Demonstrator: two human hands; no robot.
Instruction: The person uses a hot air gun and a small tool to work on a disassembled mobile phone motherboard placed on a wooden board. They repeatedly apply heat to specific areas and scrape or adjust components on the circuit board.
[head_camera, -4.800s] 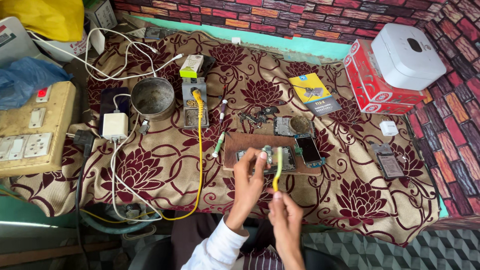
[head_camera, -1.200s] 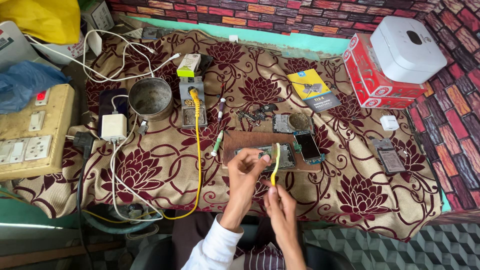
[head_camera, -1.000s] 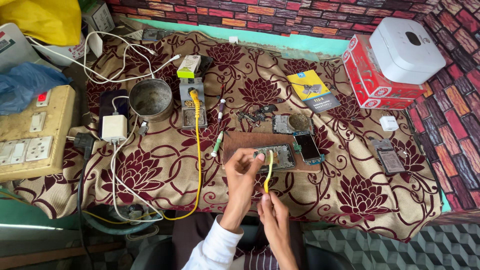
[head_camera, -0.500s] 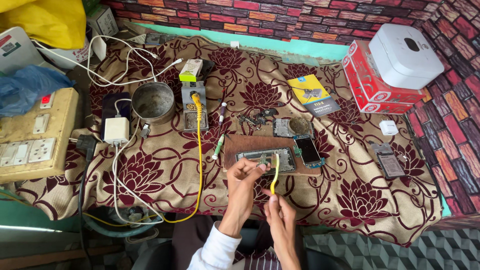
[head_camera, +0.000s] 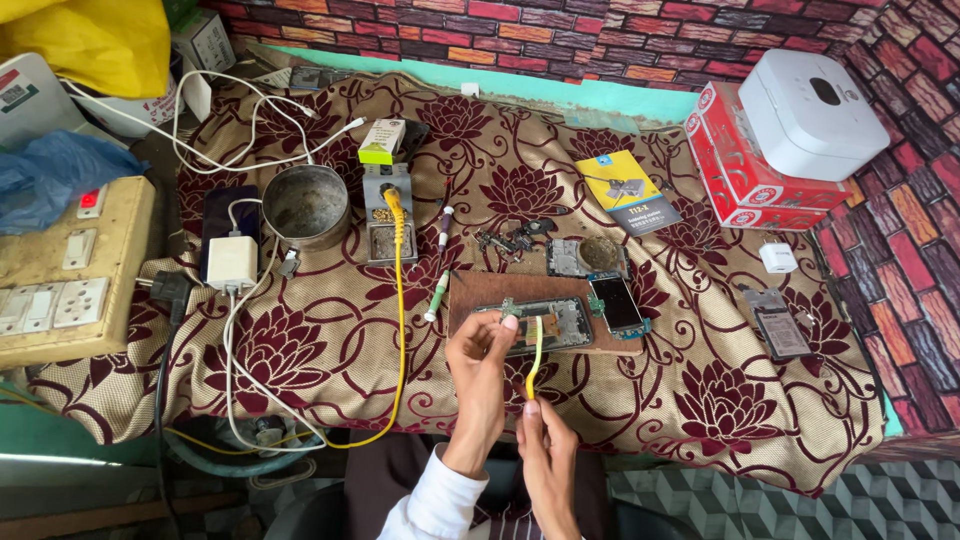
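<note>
Floral maroon cloth covers the bench before a brick-patterned wall. By the soldering stand sits a round metal bowl, empty but grimy. On a brown board lies an opened phone; the left hand pinches its edge, and the right hand grips a yellow tool over it.

I read this as a small phone-repair workshop, improvised rather than a proper lab. The table under a maroon floral cloth carries opened phones, a bare phone frame on a wooden board, loose small parts, a soldering stand with its yellow cable, a metal pot and a charger. A switch-and-socket board sits at the left edge, with red boxes stacked against a brick-pattern wall.
</note>
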